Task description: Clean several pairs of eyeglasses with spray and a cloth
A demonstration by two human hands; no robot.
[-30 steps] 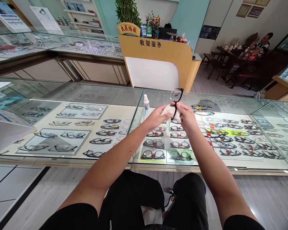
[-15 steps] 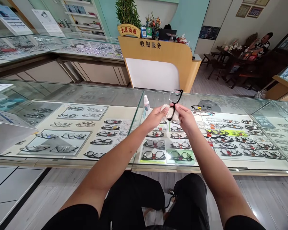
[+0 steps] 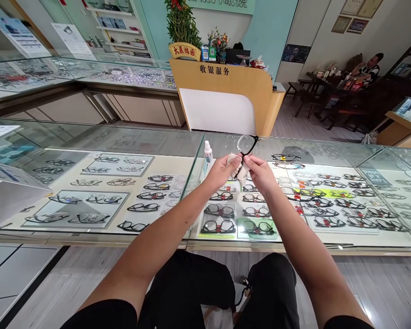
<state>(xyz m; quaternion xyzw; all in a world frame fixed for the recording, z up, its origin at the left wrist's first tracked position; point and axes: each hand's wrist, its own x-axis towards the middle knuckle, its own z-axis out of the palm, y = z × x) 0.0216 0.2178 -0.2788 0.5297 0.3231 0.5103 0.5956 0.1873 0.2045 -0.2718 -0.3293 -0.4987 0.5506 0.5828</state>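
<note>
My hands are raised over the glass counter, holding a pair of black-framed eyeglasses [image 3: 255, 143] tilted on end. One lens stands up above my fingers; the other is largely covered by a pale cloth [image 3: 231, 160]. My left hand [image 3: 222, 171] is closed, pinching the cloth around that lower lens. With thumb and fingers, my right hand [image 3: 260, 172] grips the frame near its middle, close against the cloth. A small white spray bottle [image 3: 208, 152] stands on the counter just beyond my left hand.
The glass display counter [image 3: 192, 243] spans in front of me, with rows of eyeglasses inside. Behind it stands a wooden cashier desk [image 3: 222, 77] with a plant [image 3: 181, 27]. A person [image 3: 368, 71] sits at a dark table at the far right.
The eyeglasses have tipped further to the left and sit slightly lower. My hands have shifted a little left and closer together, still holding the frame and cloth.
</note>
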